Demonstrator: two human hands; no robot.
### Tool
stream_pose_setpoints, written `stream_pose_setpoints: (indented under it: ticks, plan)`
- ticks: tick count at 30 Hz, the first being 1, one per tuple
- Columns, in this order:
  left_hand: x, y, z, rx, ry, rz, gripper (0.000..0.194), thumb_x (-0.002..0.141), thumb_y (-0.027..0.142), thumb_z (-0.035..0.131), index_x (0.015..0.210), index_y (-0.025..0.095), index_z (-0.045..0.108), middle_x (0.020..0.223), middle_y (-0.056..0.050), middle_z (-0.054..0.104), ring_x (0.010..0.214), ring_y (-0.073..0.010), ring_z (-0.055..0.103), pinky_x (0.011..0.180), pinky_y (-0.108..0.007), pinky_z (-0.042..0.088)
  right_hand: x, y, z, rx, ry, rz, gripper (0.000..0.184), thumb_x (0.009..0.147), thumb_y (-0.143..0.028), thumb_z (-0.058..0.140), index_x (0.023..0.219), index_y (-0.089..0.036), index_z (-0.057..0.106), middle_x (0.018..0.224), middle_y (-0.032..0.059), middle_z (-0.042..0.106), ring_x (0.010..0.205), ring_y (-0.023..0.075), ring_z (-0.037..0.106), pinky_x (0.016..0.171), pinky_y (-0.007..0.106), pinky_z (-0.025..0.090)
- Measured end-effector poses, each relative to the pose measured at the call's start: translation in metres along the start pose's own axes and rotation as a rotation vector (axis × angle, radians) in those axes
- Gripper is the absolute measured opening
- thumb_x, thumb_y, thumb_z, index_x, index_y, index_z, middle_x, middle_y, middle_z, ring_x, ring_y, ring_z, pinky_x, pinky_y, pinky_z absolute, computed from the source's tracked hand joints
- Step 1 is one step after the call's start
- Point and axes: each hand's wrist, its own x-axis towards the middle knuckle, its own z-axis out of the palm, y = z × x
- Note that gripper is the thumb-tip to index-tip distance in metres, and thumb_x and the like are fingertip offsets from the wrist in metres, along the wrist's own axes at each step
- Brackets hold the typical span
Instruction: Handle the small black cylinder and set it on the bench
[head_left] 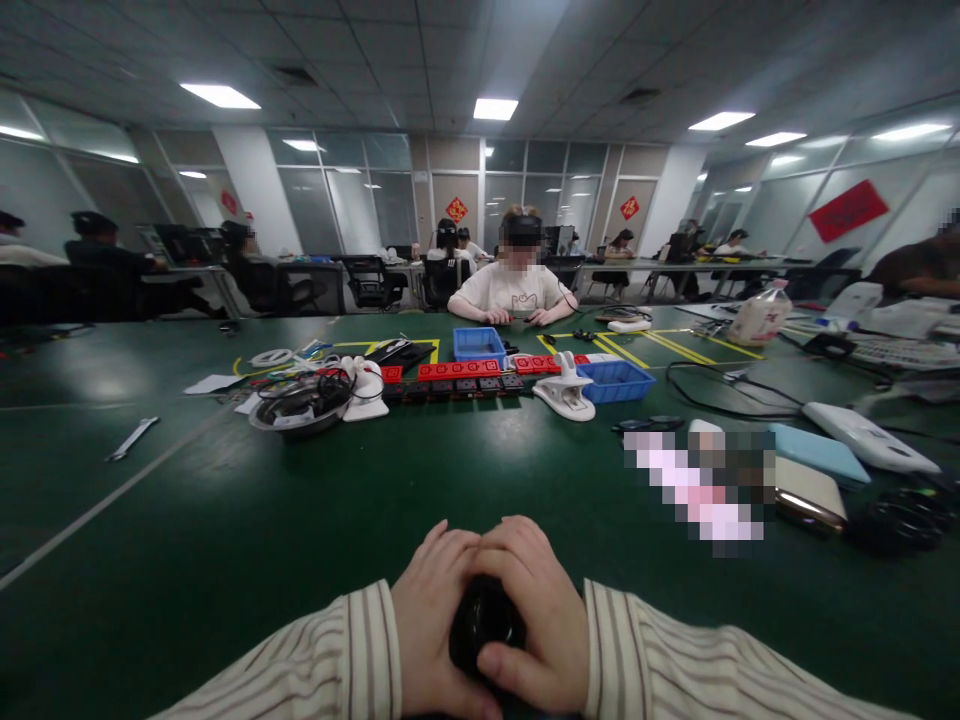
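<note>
At the near edge of the green table [300,520], a glossy black rounded object [487,625] sits between my palms; its kind cannot be made out, as my hands cover most of it. My left hand [431,625] is wrapped round its left side. From the right, my right hand [544,610] curls over it, thumb across the lower front. My fingertips meet at the far side of the object.
Ahead lie a metal bowl [262,425] of cables, red blocks [457,371], white clips [566,395] and blue bins [619,385]. A wrench [133,438] rests left; a light-blue case [817,455] and power banks lie right. Opposite sits a person [517,285].
</note>
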Motion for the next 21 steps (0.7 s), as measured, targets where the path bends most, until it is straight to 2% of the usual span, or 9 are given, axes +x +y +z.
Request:
stream_pose_setpoints:
  ticks: [4, 8, 11, 13, 17, 21]
  plan:
    - [-0.003, 0.008, 0.003, 0.034, -0.006, -0.048, 0.076, 0.051, 0.064, 0.064, 0.110, 0.019, 0.048, 0.098, -0.007, 0.055, 0.093, -0.0274, 0.053, 0.099, -0.061, 0.018, -0.002, 0.000, 0.002, -0.069, -0.028, 0.118, 0.062, 0.077, -0.071, 0.026, 0.084, -0.015, 0.052, 0.081, 0.0062, 0.050, 0.073, 0.0188, 0.044, 0.069, 0.035, 0.036]
    - [-0.003, 0.010, 0.003, 0.019, -0.009, -0.113, 0.059, 0.047, 0.056, 0.073, 0.094, 0.023, 0.058, 0.087, -0.001, 0.056, 0.085, -0.0222, 0.053, 0.101, -0.055, 0.020, 0.001, -0.006, 0.000, -0.109, -0.107, 0.100, 0.059, 0.081, -0.066, 0.024, 0.074, -0.015, 0.053, 0.073, 0.0047, 0.050, 0.068, 0.0171, 0.043, 0.065, 0.033, 0.034]
    - [0.000, 0.005, 0.002, -0.028, -0.033, -0.098, 0.055, 0.047, 0.050, 0.075, 0.092, 0.023, 0.059, 0.088, -0.001, 0.055, 0.086, -0.0209, 0.053, 0.101, -0.052, 0.020, 0.005, -0.009, -0.004, -0.076, -0.158, 0.047, 0.053, 0.086, -0.056, 0.023, 0.079, -0.015, 0.056, 0.075, 0.0056, 0.054, 0.071, 0.0169, 0.046, 0.067, 0.033, 0.035]
    - [0.001, 0.002, 0.001, -0.070, -0.062, -0.067, 0.053, 0.047, 0.046, 0.076, 0.092, 0.024, 0.060, 0.089, -0.001, 0.054, 0.086, -0.0209, 0.052, 0.099, -0.049, 0.025, 0.007, -0.009, -0.006, -0.036, -0.180, -0.001, 0.050, 0.088, -0.051, 0.023, 0.081, -0.015, 0.057, 0.075, 0.0058, 0.056, 0.073, 0.0166, 0.048, 0.067, 0.032, 0.036]
    - [0.003, -0.001, 0.002, -0.130, -0.106, -0.035, 0.038, 0.051, 0.044, 0.070, 0.082, 0.023, 0.061, 0.088, -0.001, 0.052, 0.085, -0.0207, 0.052, 0.097, -0.047, 0.029, 0.005, -0.005, -0.006, 0.041, -0.209, -0.120, 0.044, 0.094, -0.037, 0.019, 0.085, -0.017, 0.058, 0.079, 0.0031, 0.064, 0.080, 0.0147, 0.052, 0.072, 0.031, 0.037]
    - [0.002, -0.003, 0.003, -0.164, -0.090, -0.074, 0.053, 0.049, 0.050, 0.069, 0.094, 0.024, 0.058, 0.090, -0.001, 0.053, 0.087, -0.0219, 0.053, 0.099, -0.050, 0.025, 0.003, -0.001, -0.006, 0.031, -0.280, -0.223, 0.034, 0.096, -0.033, 0.030, 0.082, -0.021, 0.058, 0.089, -0.0046, 0.068, 0.100, 0.0131, 0.052, 0.090, 0.031, 0.032]
